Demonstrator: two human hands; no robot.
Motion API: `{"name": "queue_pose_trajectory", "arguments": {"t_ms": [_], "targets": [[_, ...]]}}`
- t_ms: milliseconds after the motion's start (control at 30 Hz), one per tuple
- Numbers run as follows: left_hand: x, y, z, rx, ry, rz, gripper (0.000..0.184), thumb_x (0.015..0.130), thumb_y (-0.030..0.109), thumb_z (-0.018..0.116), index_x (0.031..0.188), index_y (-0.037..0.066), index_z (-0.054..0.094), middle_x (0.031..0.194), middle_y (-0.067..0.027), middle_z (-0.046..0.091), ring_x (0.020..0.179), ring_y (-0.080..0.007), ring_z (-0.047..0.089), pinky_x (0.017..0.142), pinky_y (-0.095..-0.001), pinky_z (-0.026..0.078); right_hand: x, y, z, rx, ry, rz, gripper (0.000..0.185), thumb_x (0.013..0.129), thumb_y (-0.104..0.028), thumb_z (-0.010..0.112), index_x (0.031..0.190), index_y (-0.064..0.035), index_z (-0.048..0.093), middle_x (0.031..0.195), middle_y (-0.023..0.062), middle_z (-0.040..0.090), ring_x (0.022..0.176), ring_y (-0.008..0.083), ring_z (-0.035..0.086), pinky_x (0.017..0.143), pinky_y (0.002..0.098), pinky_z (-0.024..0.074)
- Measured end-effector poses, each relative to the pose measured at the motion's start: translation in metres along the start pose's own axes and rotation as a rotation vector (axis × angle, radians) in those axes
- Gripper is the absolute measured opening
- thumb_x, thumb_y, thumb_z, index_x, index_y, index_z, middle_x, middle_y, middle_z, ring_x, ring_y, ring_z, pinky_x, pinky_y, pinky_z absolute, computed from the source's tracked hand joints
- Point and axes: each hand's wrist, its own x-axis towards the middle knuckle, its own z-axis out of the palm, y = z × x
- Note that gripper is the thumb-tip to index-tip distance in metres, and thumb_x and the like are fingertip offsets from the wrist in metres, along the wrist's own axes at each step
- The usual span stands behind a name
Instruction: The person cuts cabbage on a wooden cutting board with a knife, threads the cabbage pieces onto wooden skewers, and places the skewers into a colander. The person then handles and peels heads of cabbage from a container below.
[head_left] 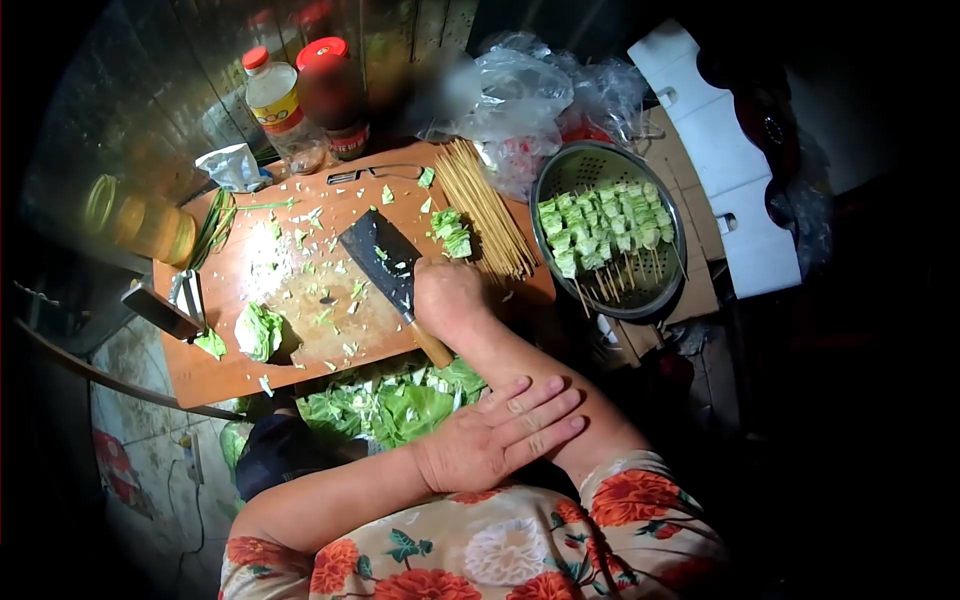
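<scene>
My left hand (500, 430) lies palm down across my right forearm, its fingers apart and nothing in it. Curled up on the wooden board (215, 365) is my right hand (450, 298), beside the cleaver (380, 255). Whatever its fingers hold is hidden. Just above it, a stack of cut cabbage pieces (452, 233) rests at the left edge of a pile of bamboo sticks (485, 205). The cleaver lies flat, its wooden handle toward me. A cabbage chunk (260, 332) sits at the board's lower left.
Cabbage skewers (605, 228) fill a metal colander (545, 165) at the right. Behind the board stand a red-capped bottle (275, 105) and a red-lidded jar (345, 130). A phone-like device (160, 312) stands at the left edge. Loose cabbage leaves (410, 410) lie below the board.
</scene>
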Motion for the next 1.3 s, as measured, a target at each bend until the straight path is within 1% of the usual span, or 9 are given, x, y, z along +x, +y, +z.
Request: {"name": "queue_pose_trajectory", "arguments": {"t_ms": [267, 333, 367, 433, 500, 600, 800, 1033, 1300], "targets": [[-0.023, -0.04, -0.019, 0.389, 0.05, -0.298, 0.064, 0.077, 0.009, 0.055, 0.14, 0.012, 0.046, 0.143, -0.0116, 0.045, 0.136, -0.027, 0.039, 0.114, -0.0498, 0.021, -0.002, -0.005, 0.005, -0.023, -0.235, 0.001, 0.017, 0.082, -0.015, 0.055, 0.092, -0.0033, 0.063, 0.09, 0.0168, 0.067, 0.091, 0.029, 0.066, 0.076, 0.0387, 0.0512], [-0.038, -0.051, -0.035, 0.474, 0.076, -0.535, 0.068, 0.071, 0.005, 0.06, 0.137, 0.012, 0.047, 0.14, -0.0127, 0.048, 0.135, -0.0284, 0.04, 0.114, -0.0516, 0.02, -0.009, 0.018, 0.058, 0.875, -0.08, -0.085, 0.016, 0.081, -0.017, 0.057, 0.089, -0.0039, 0.064, 0.091, 0.0184, 0.066, 0.096, 0.0291, 0.064, 0.075, 0.0382, 0.0521], [-0.049, -0.058, -0.043, 0.428, 0.175, -0.613, 0.069, 0.069, 0.002, 0.061, 0.136, 0.012, 0.048, 0.139, -0.0135, 0.049, 0.134, -0.0295, 0.04, 0.113, -0.0503, 0.023, -0.007, -0.001, 0.019, 0.116, -0.07, -0.296, 0.012, 0.081, -0.015, 0.057, 0.081, -0.0052, 0.064, 0.086, 0.0166, 0.066, 0.09, 0.0308, 0.065, 0.073, 0.0378, 0.0534], [-0.076, -0.072, -0.064, 0.345, 0.403, -0.732, 0.062, 0.071, -0.004, 0.062, 0.13, 0.01, 0.052, 0.132, -0.0158, 0.053, 0.128, -0.0327, 0.046, 0.106, -0.0438, 0.036, -0.011, -0.016, -0.024, 0.241, -0.241, -0.066, 0.013, 0.08, -0.013, 0.057, 0.082, -0.0051, 0.068, 0.084, 0.0163, 0.068, 0.082, 0.0323, 0.067, 0.072, 0.0394, 0.0548], [-0.107, -0.089, -0.088, 0.339, 0.658, -0.977, 0.023, 0.078, 0.005, 0.072, 0.1, 0.004, 0.066, 0.094, -0.0134, 0.068, 0.092, -0.0294, 0.066, 0.084, -0.036, 0.051, -0.013, -0.024, -0.021, 0.154, -0.347, 0.011, 0.019, 0.08, -0.021, 0.06, 0.088, -0.0043, 0.064, 0.087, 0.0166, 0.068, 0.083, 0.0333, 0.067, 0.074, 0.0426, 0.0531], [-0.174, -0.121, -0.118, 0.248, 1.078, -1.123, 0.014, 0.085, 0.013, 0.071, 0.086, -0.001, 0.067, 0.077, -0.0033, 0.067, 0.071, -0.0089, 0.059, 0.067, -0.0229, 0.048, -0.016, -0.027, -0.011, 0.127, -0.445, 0.062, 0.042, 0.081, -0.035, 0.065, 0.105, -0.0016, 0.055, 0.09, 0.0173, 0.067, 0.088, 0.033, 0.066, 0.077, 0.0455, 0.0512], [-0.262, -0.146, -0.113, -0.086, 1.031, -1.709, 0.03, 0.086, 0.012, 0.064, 0.113, -0.001, 0.06, 0.084, -0.0083, 0.062, 0.058, -0.0143, 0.055, 0.048, -0.0292, 0.046, -0.023, -0.036, -0.003, 0.052, -0.549, 0.06, 0.055, 0.082, -0.028, 0.066, 0.122, 0.0003, 0.042, 0.098, 0.0204, 0.065, 0.093, 0.0346, 0.065, 0.081, 0.0435, 0.0512], [-0.247, -0.143, -0.106, -0.686, 1.0, -1.718, 0.058, 0.083, 0.013, 0.063, 0.135, 0.005, 0.039, 0.101, -0.0128, 0.061, 0.074, -0.0257, 0.064, 0.061, -0.043, 0.054, -0.022, -0.035, -0.006, 0.112, -0.562, 0.122, 0.054, 0.082, -0.015, 0.06, 0.128, -0.0004, 0.035, 0.104, 0.0254, 0.062, 0.097, 0.0363, 0.064, 0.085, 0.0436, 0.0502], [-0.24, -0.15, -0.102, -0.686, 0.988, -1.719, 0.04, 0.077, 0.012, 0.066, 0.115, 0.008, 0.057, 0.092, -0.008, 0.06, 0.075, -0.0199, 0.056, 0.059, -0.038, 0.051, -0.024, -0.041, -0.031, 0.309, -0.491, 0.224, 0.062, 0.075, -0.022, 0.064, 0.128, -0.0055, 0.037, 0.1, 0.0245, 0.064, 0.096, 0.0405, 0.062, 0.086, 0.0476, 0.0478]]}}
